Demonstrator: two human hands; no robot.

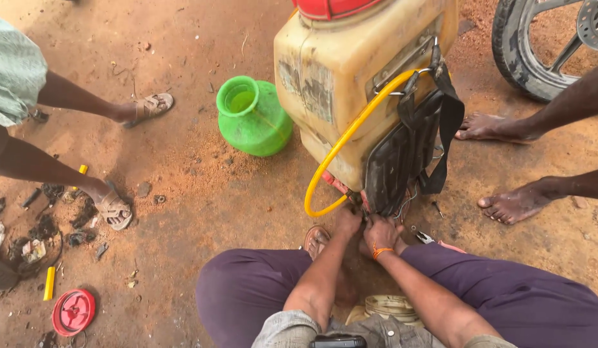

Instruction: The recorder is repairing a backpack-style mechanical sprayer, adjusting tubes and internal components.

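On the reddish dirt ground, seen from the head camera, a dirty yellow plastic sprayer tank (350,71) with a black back pad (398,161) and a yellow hose (341,145) stands just in front of the person's knees. The left hand (346,222) and the right hand (381,233), which wears an orange thread at the wrist, both press at the tank's bottom edge with curled fingers, but I cannot tell what they grip. A green plastic pot (250,116) stands beside the tank, a red round lid (73,312) lies well apart at the left, and other people's feet are around.
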